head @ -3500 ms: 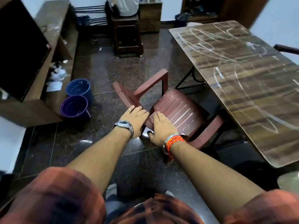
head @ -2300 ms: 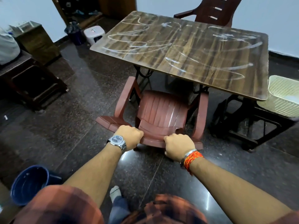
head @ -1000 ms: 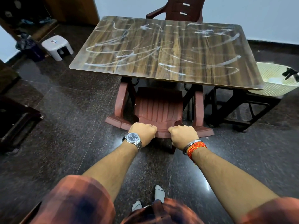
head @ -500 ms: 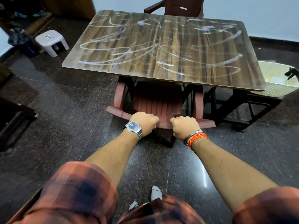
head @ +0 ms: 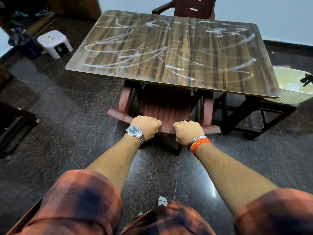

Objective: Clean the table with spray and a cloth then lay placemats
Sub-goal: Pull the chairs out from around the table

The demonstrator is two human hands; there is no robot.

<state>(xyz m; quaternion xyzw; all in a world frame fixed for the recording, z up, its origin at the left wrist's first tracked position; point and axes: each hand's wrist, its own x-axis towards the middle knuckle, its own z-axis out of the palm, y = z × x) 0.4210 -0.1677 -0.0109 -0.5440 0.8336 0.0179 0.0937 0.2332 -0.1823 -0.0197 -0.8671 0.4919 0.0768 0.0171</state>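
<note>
A wood-grain table (head: 174, 53) stands ahead, its top covered in white smeared streaks. A reddish-brown plastic chair (head: 165, 107) sits at its near side, the seat mostly under the tabletop. My left hand (head: 145, 126) and my right hand (head: 187, 131) both grip the top edge of the chair's backrest, fists closed. No spray, cloth or placemat shows on the table.
A cream woven basket (head: 294, 85) sits on a dark stand at the table's right end, with a dark object at its rim. A second brown chair (head: 188, 6) stands at the far side. A white stool (head: 54, 43) and a dark bin (head: 22, 44) stand at the left.
The chair was swung round from the open floor to face the table and slid under it. In the last second it went slightly further in; both hands kept their grip.
</note>
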